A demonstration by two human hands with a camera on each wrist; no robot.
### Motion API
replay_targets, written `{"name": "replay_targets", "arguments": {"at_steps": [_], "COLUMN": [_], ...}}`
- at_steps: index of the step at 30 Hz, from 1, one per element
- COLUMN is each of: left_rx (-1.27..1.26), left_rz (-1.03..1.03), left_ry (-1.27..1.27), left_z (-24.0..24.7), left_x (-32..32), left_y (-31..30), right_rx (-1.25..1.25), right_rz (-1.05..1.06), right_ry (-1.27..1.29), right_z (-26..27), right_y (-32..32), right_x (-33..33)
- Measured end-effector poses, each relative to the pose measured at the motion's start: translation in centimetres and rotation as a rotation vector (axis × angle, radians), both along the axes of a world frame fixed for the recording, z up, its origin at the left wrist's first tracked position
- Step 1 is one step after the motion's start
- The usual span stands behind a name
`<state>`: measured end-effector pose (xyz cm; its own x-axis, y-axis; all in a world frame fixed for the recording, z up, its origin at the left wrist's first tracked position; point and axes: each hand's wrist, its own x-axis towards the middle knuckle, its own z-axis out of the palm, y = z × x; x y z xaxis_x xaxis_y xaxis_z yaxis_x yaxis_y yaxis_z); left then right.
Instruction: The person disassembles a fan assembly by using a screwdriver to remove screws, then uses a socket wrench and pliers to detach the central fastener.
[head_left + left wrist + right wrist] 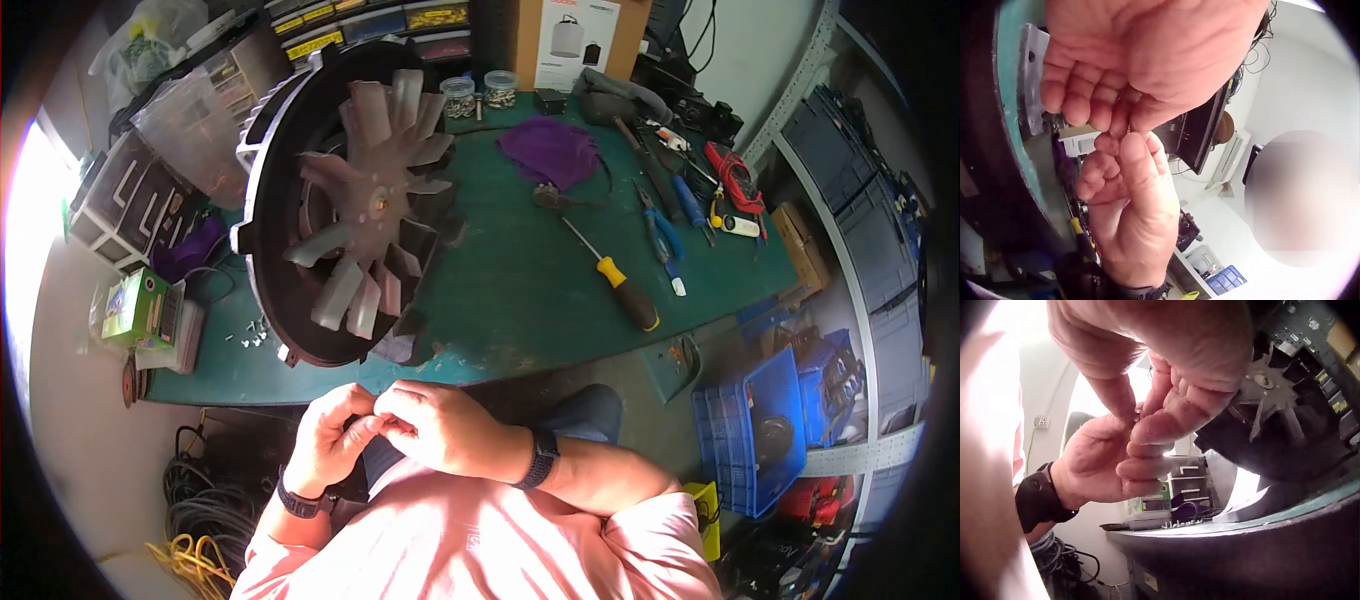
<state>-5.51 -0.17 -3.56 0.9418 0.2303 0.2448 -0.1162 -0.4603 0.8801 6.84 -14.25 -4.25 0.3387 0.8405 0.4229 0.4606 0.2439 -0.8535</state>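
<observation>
Head view: on the bench stands the fan, with neither hand on it. Just off the near edge, the left hand and right hand meet, both pinching a tiny part, maybe a screw. Looks like they're readying it; next calls for one steady pinch while the other lets go.

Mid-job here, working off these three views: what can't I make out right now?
- Tiny piece between left hand and right hand: head view, fingers cover it; wrist views, too small to identify.
- Left wrist: left wrist view, cut off by the top edge.
- Area behind the fan blades: head view, blades block it.
- Underneath the purple cloth: head view, cloth covers it.
- Green box print: head view, too small.
</observation>
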Motion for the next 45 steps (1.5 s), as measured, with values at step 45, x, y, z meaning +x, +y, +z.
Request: {"name": "replay_targets", "arguments": {"at_steps": [45], "left_rx": [0.468], "left_rz": [0.798], "left_ry": [-0.089], "left_z": [5.0], "left_x": [-0.1], "left_y": [13.7], "right_rx": [-0.495], "right_rz": [-0.828], "right_ry": [-0.536], "right_z": [3.7], "right_y": [-14.0], "right_x": [13.3]}}
